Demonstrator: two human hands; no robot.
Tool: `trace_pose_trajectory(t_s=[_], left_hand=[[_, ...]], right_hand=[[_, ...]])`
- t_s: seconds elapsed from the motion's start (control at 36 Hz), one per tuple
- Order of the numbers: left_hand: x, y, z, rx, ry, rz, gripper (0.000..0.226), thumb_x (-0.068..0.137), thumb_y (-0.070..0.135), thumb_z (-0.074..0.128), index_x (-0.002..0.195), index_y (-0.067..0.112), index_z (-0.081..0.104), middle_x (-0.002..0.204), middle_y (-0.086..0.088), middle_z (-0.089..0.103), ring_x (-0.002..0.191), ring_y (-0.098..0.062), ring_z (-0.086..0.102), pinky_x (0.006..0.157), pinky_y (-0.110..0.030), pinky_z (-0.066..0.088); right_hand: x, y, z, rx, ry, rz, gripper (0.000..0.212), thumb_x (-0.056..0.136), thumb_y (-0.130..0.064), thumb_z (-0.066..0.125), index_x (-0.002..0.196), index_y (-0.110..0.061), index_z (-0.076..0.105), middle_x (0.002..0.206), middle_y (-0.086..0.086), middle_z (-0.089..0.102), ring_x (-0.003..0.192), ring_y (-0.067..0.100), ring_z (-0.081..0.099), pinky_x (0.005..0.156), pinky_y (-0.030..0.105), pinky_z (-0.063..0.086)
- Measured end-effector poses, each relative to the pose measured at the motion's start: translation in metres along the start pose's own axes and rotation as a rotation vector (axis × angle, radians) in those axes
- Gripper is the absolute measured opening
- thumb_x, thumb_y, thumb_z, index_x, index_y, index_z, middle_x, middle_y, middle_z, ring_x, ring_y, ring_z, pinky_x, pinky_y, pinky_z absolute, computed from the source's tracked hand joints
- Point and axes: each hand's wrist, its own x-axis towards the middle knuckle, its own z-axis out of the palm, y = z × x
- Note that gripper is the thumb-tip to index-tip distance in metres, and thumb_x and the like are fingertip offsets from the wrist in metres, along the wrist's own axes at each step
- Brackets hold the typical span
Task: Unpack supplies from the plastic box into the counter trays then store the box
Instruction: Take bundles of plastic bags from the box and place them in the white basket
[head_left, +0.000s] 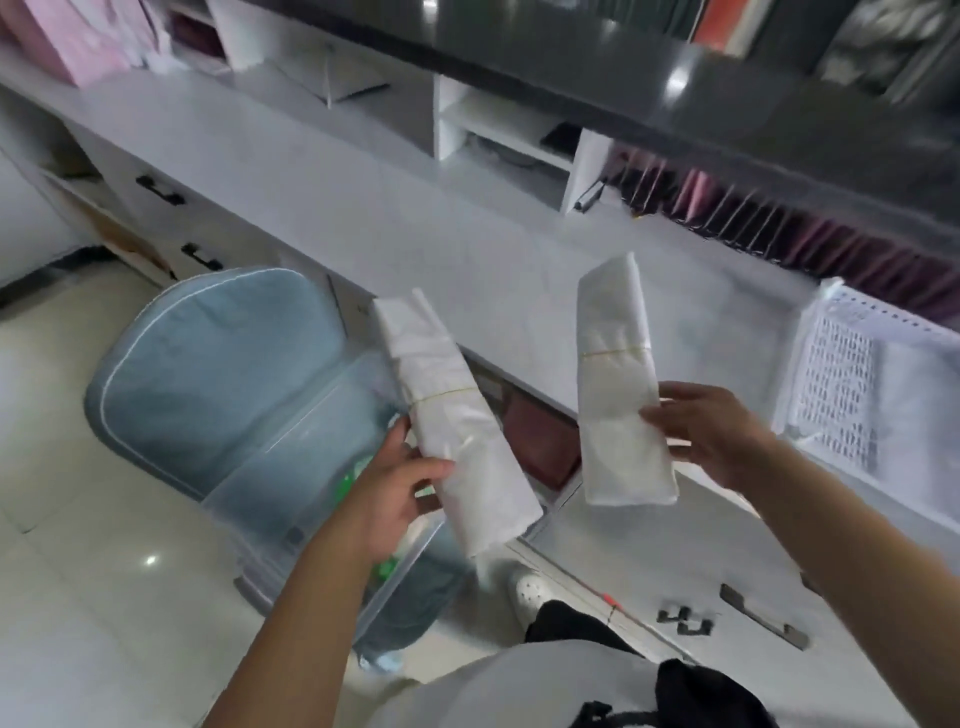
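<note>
My left hand (400, 483) grips a long white paper bundle (452, 415) bound with a thin yellow rubber band, raised above the clear plastic box (291, 457). That box rests on a blue-cushioned chair (208, 364) and has something green inside. My right hand (711, 434) holds a second white banded bundle (615, 384) upright over the counter's front edge. A white perforated tray (841, 379) sits on the white counter (415, 218) to the right of that hand.
Dark purple dividers or folders (779, 234) line the back of the counter under a black shelf (675, 67). White cubbies (498, 135) stand behind the counter. Drawers with black handles (161, 189) lie at left, more handles (763, 616) at lower right. The floor is glossy tile.
</note>
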Motion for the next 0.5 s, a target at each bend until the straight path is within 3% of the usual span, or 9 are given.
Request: trace_pose_trajectory(t_s=[0.06, 0.17, 0.25, 0.33, 0.42, 0.5], left_hand=[[0.016, 0.005, 0.023, 0.024, -0.030, -0.024, 0.082, 0.066, -0.002, 0.073, 0.135, 0.034, 0.051, 0.119, -0.012, 0.069, 0.098, -0.027, 0.070, 0.071, -0.042, 0.057], [0.052, 0.010, 0.070, 0.048, -0.069, -0.078, 0.073, 0.074, -0.010, 0.066, 0.133, 0.030, 0.053, 0.114, -0.013, 0.069, 0.098, -0.032, 0.067, 0.070, -0.044, 0.057], [0.083, 0.013, 0.107, 0.061, -0.078, -0.107, 0.070, 0.071, -0.009, 0.068, 0.129, 0.028, 0.057, 0.116, -0.014, 0.067, 0.096, -0.034, 0.065, 0.069, -0.043, 0.055], [0.119, 0.012, 0.140, 0.077, -0.045, -0.141, 0.068, 0.076, -0.013, 0.064, 0.132, 0.024, 0.053, 0.115, -0.015, 0.067, 0.095, -0.035, 0.065, 0.062, -0.041, 0.057], [0.152, 0.009, 0.169, 0.142, -0.001, -0.157, 0.067, 0.079, -0.014, 0.060, 0.134, 0.023, 0.050, 0.113, -0.015, 0.067, 0.097, -0.036, 0.064, 0.070, -0.045, 0.057], [0.177, 0.004, 0.192, 0.188, 0.036, -0.166, 0.063, 0.078, -0.013, 0.063, 0.130, 0.021, 0.053, 0.118, -0.012, 0.067, 0.103, -0.036, 0.065, 0.076, -0.047, 0.058]], right_hand=[[0.022, -0.014, -0.018, -0.053, 0.029, 0.002, 0.027, 0.081, 0.008, 0.066, 0.101, -0.011, 0.069, 0.086, 0.009, 0.073, 0.071, 0.022, 0.068, 0.064, 0.033, 0.053], [0.072, -0.035, -0.048, -0.131, 0.039, 0.056, 0.024, 0.081, 0.013, 0.065, 0.088, -0.010, 0.066, 0.084, 0.010, 0.068, 0.071, 0.024, 0.062, 0.064, 0.033, 0.049], [0.112, -0.042, -0.066, -0.270, 0.077, 0.056, 0.026, 0.080, 0.013, 0.064, 0.095, -0.008, 0.067, 0.084, 0.013, 0.066, 0.068, 0.022, 0.060, 0.056, 0.028, 0.046], [0.148, -0.044, -0.082, -0.421, 0.077, 0.048, 0.026, 0.078, 0.014, 0.063, 0.095, -0.005, 0.068, 0.072, 0.011, 0.063, 0.061, 0.020, 0.059, 0.048, 0.026, 0.048], [0.179, -0.042, -0.100, -0.541, 0.025, 0.067, 0.034, 0.077, 0.016, 0.065, 0.109, 0.005, 0.066, 0.071, 0.013, 0.061, 0.058, 0.021, 0.060, 0.047, 0.032, 0.053], [0.202, -0.041, -0.114, -0.585, -0.012, 0.068, 0.059, 0.077, 0.001, 0.074, 0.128, -0.017, 0.049, 0.092, 0.016, 0.066, 0.069, 0.024, 0.064, 0.056, 0.033, 0.054]])
